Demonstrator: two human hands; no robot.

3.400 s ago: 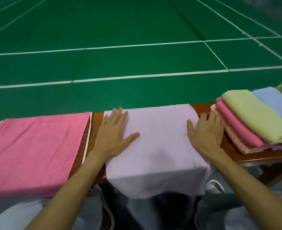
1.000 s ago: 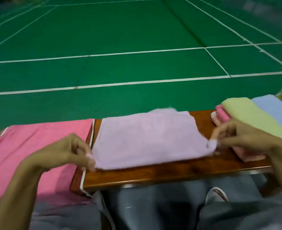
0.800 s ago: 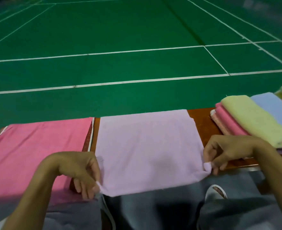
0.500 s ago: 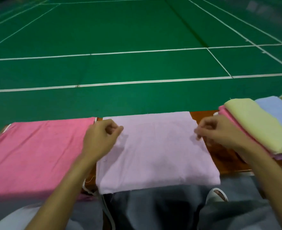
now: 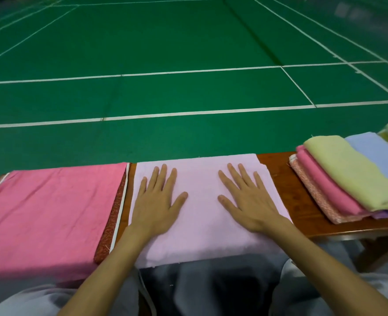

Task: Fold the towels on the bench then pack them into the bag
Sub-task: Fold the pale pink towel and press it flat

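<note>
A folded pale lilac towel [image 5: 202,179] lies on the wooden bench [image 5: 279,179] right in front of me, its near edge hanging over the bench's front. My left hand [image 5: 157,201] presses flat on its left half, fingers straight and spread. My right hand [image 5: 247,199] lies flat on its right half in the same way. A pink towel [image 5: 47,210] is spread on the bench to the left, over a red patterned cloth [image 5: 113,220] with a white edge. No bag is in view.
At the right end of the bench sits a pile of folded towels [image 5: 348,176]: yellow-green, pink, patterned pink, light blue, purple. Beyond the bench stretches green court floor [image 5: 188,53] with white lines. My grey-clad knees are below the bench edge.
My hands pinched the lilac towel's near corners, carried them to the far edge to fold it, then let go. Now both palms press flat on it.
</note>
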